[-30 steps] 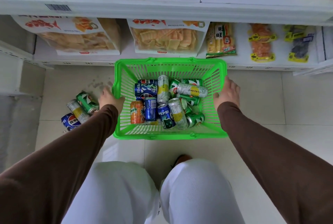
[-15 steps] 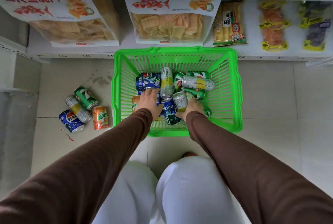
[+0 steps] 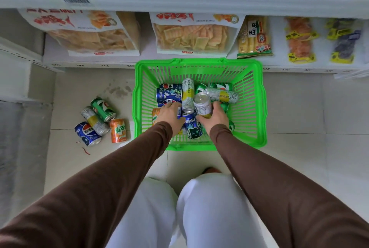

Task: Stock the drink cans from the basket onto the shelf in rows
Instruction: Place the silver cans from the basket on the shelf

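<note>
The right hand's fingers [image 3: 218,108] wrap a silver and yellow can [image 3: 202,105], tipped up to lift out. The left hand [image 3: 169,115] lies curled on a blue can [image 3: 179,111]; I cannot tell if it grips. Both sit inside the green basket [image 3: 257,108], near its low walls, with open floor [image 3: 295,108] left and right.

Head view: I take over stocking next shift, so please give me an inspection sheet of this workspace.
Surface: pale tiled floor, stained beside the basket.
Job's things: green basket on the floor, holding mixed cans.
Clutter: four loose cans lying on the floor.
Grippers: right hand grasps a silver-yellow can; left hand rests on cans, its grip hidden.
Cables: nothing seen.
Surroundings: lower shelf holds snack bags.
</note>
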### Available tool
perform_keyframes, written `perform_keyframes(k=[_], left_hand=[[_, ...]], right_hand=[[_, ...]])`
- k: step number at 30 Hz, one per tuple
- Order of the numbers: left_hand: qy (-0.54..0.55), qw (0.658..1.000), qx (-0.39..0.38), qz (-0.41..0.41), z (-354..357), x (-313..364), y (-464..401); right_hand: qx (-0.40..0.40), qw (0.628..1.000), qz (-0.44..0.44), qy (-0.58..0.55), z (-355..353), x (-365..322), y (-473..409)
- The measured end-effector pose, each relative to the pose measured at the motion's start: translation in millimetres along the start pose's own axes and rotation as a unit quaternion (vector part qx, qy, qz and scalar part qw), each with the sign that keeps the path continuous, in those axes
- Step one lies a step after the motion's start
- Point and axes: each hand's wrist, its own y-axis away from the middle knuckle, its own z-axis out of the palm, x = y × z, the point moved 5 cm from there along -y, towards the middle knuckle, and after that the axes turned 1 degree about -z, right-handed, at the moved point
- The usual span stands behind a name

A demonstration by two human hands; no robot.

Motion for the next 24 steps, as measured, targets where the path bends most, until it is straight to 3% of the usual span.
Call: perform_keyframes(k=[7,13,24], left_hand=[[0.051,0.998,0.039,0.007,-131.6,68.9,86.6],[0.088,0.987,0.116,0.071,-289.5,145.5,186.3],[0.123,0.930,0.272,0.212,-504.1,217.6,339.4]], right_hand=[[0.054,0.990,-0.083,-0.105,-130.8,-129.0,93.1],[0.076,0.977,-0.141,-0.140,-255.2,-251.8,189.6],[0.133,0.932,-0.261,-0.215,-402.5,-428.2,330.0]])
